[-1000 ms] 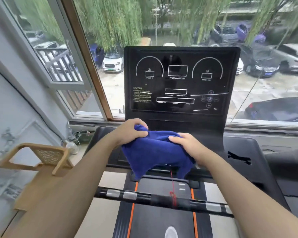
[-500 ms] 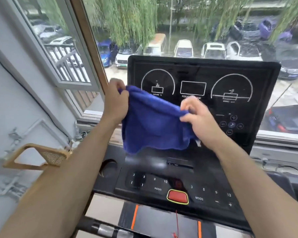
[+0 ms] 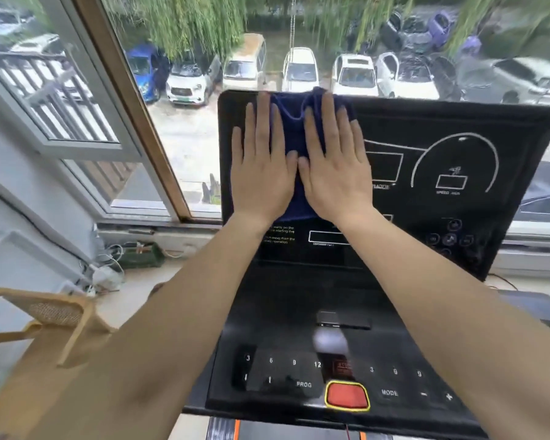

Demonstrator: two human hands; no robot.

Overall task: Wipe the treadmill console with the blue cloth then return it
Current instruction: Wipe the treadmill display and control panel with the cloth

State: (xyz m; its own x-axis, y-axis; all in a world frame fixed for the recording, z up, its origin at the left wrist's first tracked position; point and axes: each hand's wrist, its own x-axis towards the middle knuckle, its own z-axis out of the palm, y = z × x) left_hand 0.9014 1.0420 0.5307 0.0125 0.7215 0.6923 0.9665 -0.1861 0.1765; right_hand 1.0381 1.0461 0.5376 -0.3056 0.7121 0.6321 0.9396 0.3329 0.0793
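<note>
The black treadmill console (image 3: 451,122) stands upright in front of me, with white dial outlines on its screen. A blue cloth (image 3: 291,128) lies spread against the screen's upper left part, its top edge bunched at the console's rim. My left hand (image 3: 261,166) and my right hand (image 3: 334,163) press flat on the cloth side by side, fingers pointing up and slightly spread. The hands hide most of the cloth; only a strip between them, the top and a lower edge show. Below the screen sits the button panel (image 3: 286,373) with a red stop button (image 3: 346,396).
A wooden chair (image 3: 54,315) stands at the lower left, close to my left forearm. A window with a brown frame (image 3: 134,115) is behind the console. Cables and a power strip (image 3: 108,274) lie on the floor under the window.
Both hands carried the cloth up from the lower panel to the screen's upper left and went from pinching it to pressing flat on it. The view tilted upward.
</note>
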